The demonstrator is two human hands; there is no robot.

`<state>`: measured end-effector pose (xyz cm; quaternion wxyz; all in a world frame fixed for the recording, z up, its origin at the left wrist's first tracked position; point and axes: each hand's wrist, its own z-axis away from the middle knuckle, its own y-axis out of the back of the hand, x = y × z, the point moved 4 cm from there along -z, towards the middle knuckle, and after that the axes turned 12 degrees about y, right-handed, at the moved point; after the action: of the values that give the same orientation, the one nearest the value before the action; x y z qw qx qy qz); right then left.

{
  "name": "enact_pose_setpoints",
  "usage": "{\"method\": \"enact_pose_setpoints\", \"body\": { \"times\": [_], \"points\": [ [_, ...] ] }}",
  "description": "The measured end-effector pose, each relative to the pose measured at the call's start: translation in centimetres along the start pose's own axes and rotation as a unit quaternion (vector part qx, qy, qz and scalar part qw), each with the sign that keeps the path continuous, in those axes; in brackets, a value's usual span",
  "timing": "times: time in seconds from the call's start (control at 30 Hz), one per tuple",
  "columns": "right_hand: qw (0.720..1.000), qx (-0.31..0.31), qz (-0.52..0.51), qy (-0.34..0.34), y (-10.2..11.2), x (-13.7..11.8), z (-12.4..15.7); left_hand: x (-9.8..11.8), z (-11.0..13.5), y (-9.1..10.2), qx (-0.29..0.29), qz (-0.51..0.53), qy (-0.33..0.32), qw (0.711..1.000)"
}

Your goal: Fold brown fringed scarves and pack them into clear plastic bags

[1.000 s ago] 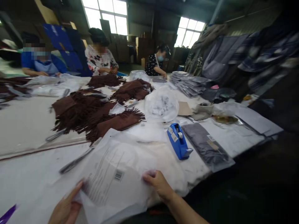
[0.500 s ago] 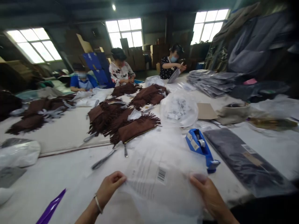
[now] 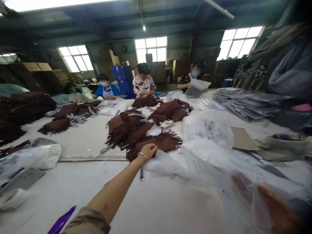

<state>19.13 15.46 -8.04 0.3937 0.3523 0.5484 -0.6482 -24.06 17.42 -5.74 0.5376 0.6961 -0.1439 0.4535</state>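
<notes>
My left hand (image 3: 147, 151), with a bangle at the wrist, reaches forward and rests over a fringed brown suede piece (image 3: 158, 144). Its fingers are curled and partly hidden. The edge of a large translucent plastic bag (image 3: 202, 169) with a barcoded printed sheet lies just below that hand. My right hand (image 3: 275, 208) shows blurred through the plastic at the lower right, gripping the bag. More fringed suede pieces (image 3: 122, 126) lie in an overlapping heap beyond.
A purple plastic strip (image 3: 60, 221) lies on the white table (image 3: 80, 146) near me. A clear bag of small items (image 3: 207, 128), a cardboard sheet (image 3: 242, 138) and stacked grey packets (image 3: 246, 104) lie to the right. Several co-workers (image 3: 143, 84) sit across the table.
My view has tilted up. My left hand has let go of the bag and moved forward over the suede. The bag has swung right, now covering the blue tape dispenser.
</notes>
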Motion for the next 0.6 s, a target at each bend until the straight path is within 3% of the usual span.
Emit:
{"method": "enact_pose_setpoints", "body": {
  "times": [0.17, 0.27, 0.33, 0.4, 0.47, 0.6],
  "points": [
    [0.999, -0.008, -0.042, 0.007, -7.5, -4.2, -2.5, -1.9, -4.2, -1.9, -0.027, -0.068, -0.029, 0.997],
    [0.991, -0.048, -0.114, 0.054, -13.1, -5.8, -4.4, -3.6, -4.6, -2.9, -0.05, -0.108, -0.046, 0.992],
    [0.977, -0.085, -0.177, 0.08, -16.7, -5.5, -6.0, -4.6, -4.3, -3.4, -0.063, -0.132, -0.06, 0.987],
    [0.964, -0.116, -0.228, 0.072, -19.7, -3.4, -7.8, -5.2, -3.9, -3.7, -0.074, -0.15, -0.077, 0.983],
    [0.956, -0.121, -0.265, 0.029, -21.8, 0.4, -9.6, -5.6, -3.7, -3.9, -0.074, -0.162, -0.093, 0.98],
    [0.953, -0.051, -0.291, -0.061, -22.5, 9.8, -12.3, -6.3, -4.3, -3.4, -0.028, -0.159, -0.104, 0.981]
  ]
}}
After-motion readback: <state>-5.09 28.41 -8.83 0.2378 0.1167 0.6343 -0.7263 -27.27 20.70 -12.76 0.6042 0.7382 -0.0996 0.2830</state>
